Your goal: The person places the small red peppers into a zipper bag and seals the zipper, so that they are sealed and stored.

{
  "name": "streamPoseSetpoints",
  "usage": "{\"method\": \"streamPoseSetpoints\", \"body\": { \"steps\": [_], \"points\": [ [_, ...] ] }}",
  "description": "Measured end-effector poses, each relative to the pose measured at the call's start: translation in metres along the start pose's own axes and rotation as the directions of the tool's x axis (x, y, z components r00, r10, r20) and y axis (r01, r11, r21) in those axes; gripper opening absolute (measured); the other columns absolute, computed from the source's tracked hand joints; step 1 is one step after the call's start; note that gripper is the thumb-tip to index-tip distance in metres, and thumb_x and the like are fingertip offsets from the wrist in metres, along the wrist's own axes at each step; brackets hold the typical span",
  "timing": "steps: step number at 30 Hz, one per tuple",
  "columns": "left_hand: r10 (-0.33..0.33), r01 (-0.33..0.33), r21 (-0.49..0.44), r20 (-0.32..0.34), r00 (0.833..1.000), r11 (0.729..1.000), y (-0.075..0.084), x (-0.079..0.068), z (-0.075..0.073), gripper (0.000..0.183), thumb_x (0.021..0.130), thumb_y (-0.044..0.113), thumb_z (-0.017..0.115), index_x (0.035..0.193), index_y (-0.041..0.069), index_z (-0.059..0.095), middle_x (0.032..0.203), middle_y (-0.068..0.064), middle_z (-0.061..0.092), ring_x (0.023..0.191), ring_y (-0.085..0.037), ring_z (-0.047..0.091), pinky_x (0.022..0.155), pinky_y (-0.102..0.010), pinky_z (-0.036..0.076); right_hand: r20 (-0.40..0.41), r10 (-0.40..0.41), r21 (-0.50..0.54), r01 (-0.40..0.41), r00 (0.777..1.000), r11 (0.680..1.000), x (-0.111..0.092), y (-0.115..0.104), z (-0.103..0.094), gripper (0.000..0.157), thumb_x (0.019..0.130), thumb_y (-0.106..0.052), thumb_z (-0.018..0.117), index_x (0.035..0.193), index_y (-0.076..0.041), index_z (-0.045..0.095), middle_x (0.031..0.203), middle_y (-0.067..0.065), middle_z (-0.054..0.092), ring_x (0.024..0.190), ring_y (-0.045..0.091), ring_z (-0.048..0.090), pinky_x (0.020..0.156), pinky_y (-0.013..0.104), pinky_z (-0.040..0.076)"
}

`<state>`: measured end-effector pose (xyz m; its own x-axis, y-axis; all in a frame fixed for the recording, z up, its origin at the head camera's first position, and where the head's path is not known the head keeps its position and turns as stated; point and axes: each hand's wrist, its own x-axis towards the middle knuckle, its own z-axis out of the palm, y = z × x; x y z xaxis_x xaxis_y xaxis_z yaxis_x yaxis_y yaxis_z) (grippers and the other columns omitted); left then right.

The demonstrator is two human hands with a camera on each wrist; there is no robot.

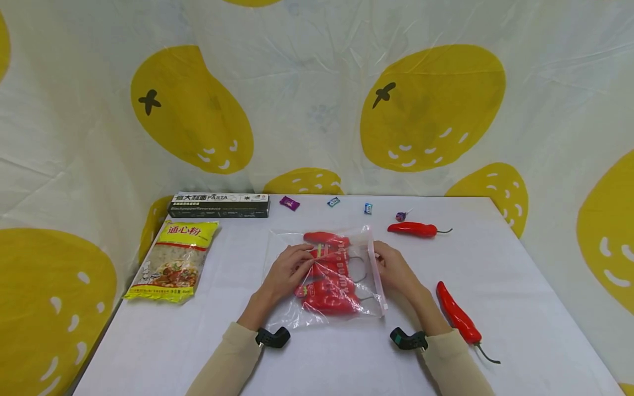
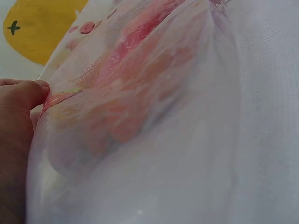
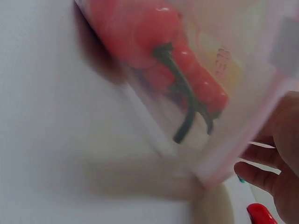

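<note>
The head camera looks forward and down on the bench (image 1: 515, 258) from up high, the cloth (image 1: 307, 110) at twelve o'clock. Very close, the left wrist camera sees the left hand (image 2: 16, 135) at nine o'clock. The right wrist camera is near too, the right hand (image 3: 286, 154) toward four o'clock. All three see the clear bag (image 2: 187, 154).

Print on 2 blue wrappers (image 1: 368, 208) unreadably small, sleeves (image 1: 225, 360) cut off below, bag (image 2: 163, 179) blurred from left wrist
</note>
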<state>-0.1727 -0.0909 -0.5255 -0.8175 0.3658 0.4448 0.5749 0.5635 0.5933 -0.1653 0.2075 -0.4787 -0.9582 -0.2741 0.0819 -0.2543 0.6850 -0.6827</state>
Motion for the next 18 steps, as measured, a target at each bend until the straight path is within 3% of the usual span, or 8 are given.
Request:
{"method": "streamPoseSetpoints", "body": {
  "steps": [4, 10, 18],
  "points": [
    [-0.002, 0.002, 0.001, -0.001, 1.000, 1.000, 0.000, 0.000, 0.000, 0.014, 0.092, 0.033, 0.057, 0.102, 0.025, 0.063, 0.130, 0.003, 0.058, 0.125, -0.014, 0.051, 0.111, -0.048, 0.035, -0.024, -0.027, -0.078, 0.025, 0.999, 0.997, -0.006, 0.004, -0.012, 0.036, 0.091, -0.018, 0.059, 0.127, -0.015, 0.055, 0.121, 0.005, 0.060, 0.102, 0.020, 0.059, 0.083, 0.038, 0.057],
    [-0.018, 0.018, 0.001, 0.014, 1.000, 1.000, 0.001, 0.000, -0.001, 0.015, 0.092, 0.035, 0.057, 0.103, 0.026, 0.062, 0.130, 0.003, 0.058, 0.125, -0.013, 0.051, 0.112, -0.049, 0.034, -0.079, -0.054, -0.154, 0.041, 0.995, 0.987, -0.021, 0.011, -0.034, 0.041, 0.086, -0.016, 0.066, 0.126, -0.014, 0.056, 0.121, 0.006, 0.060, 0.101, 0.024, 0.060, 0.079, 0.041, 0.057],
    [-0.011, 0.011, 0.009, -0.001, 1.000, 1.000, 0.002, -0.001, -0.001, 0.014, 0.091, 0.034, 0.059, 0.102, 0.026, 0.063, 0.129, 0.005, 0.059, 0.123, -0.011, 0.052, 0.108, -0.044, 0.040, -0.068, 0.048, -0.202, -0.061, 0.997, 0.977, -0.049, 0.022, -0.070, 0.049, 0.084, -0.022, 0.068, 0.130, -0.015, 0.051, 0.125, 0.009, 0.054, 0.108, 0.029, 0.055, 0.081, 0.047, 0.056]
  ]
}}
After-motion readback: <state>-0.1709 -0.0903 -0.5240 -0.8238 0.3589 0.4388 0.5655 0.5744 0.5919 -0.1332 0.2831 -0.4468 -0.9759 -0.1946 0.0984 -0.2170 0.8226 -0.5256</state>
